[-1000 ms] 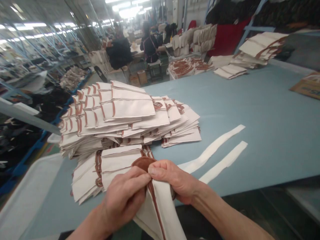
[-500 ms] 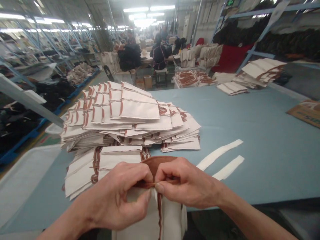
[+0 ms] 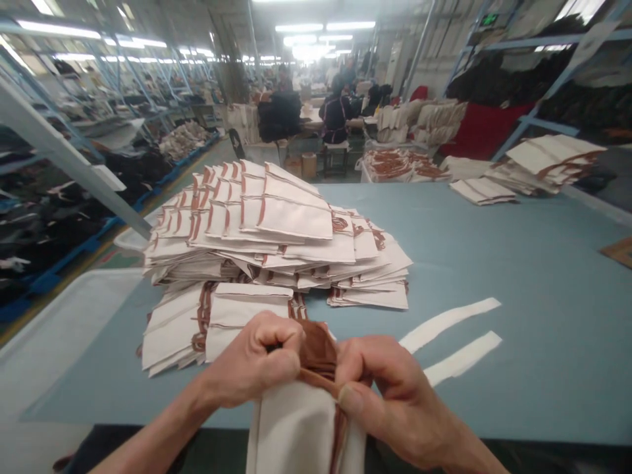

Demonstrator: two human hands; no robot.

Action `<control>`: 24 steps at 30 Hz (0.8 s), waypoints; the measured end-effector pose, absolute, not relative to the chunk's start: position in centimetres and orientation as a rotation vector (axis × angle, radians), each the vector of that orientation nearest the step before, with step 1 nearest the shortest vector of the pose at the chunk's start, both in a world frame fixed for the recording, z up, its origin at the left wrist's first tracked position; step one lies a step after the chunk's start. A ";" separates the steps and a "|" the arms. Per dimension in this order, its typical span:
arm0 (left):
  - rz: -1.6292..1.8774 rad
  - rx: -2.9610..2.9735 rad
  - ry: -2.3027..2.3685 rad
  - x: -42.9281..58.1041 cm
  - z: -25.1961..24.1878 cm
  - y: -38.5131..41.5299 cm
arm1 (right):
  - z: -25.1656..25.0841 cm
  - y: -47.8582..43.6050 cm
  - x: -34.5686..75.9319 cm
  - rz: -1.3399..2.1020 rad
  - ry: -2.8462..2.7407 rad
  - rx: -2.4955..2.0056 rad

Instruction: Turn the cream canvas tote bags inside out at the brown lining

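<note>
Between my hands is a cream fabric piece with a brown lining and brown edging, hanging over the table's near edge. My left hand is closed on its brown top edge, thumb against curled fingers. At the right end of the same edge, my right hand pinches the fabric near a brown side seam. A stretch of brown edge shows taut between the two grips, with folded brown lining behind it. Just beyond my left hand lies a cream piece with brown trim.
A large heap of cream, brown-trimmed pieces covers the table's left half. Two cream strips lie at right on the blue-grey tabletop. More cream pieces are stacked at the far right. A white bin stands left; a seated person works beyond.
My hands have moved apart along the brown edge, and more brown lining shows between them. The view has swung left, so the surroundings sit farther right.
</note>
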State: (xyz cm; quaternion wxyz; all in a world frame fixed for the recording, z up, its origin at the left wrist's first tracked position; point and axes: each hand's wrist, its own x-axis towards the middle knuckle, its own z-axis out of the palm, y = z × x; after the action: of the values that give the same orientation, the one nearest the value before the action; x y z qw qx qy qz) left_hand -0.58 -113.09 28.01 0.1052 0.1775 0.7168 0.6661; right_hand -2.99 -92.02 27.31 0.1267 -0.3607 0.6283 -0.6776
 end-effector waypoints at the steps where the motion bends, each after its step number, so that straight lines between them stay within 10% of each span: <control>1: 1.954 0.506 2.148 -0.4 28.1 -113.7 | 27.1 -91.6 -3.3 -1.959 1.935 -1.076; 24: 1.656 0.277 2.198 -1.0 28.8 -113.5 | 19.5 -93.8 -8.1 -1.644 2.154 -0.909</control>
State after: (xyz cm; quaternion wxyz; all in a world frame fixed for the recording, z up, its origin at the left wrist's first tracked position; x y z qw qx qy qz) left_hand -1.05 -113.45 28.84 0.1869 0.0985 0.7806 0.5882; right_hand -8.09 -93.83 19.47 0.1412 -0.3148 0.7461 -0.5695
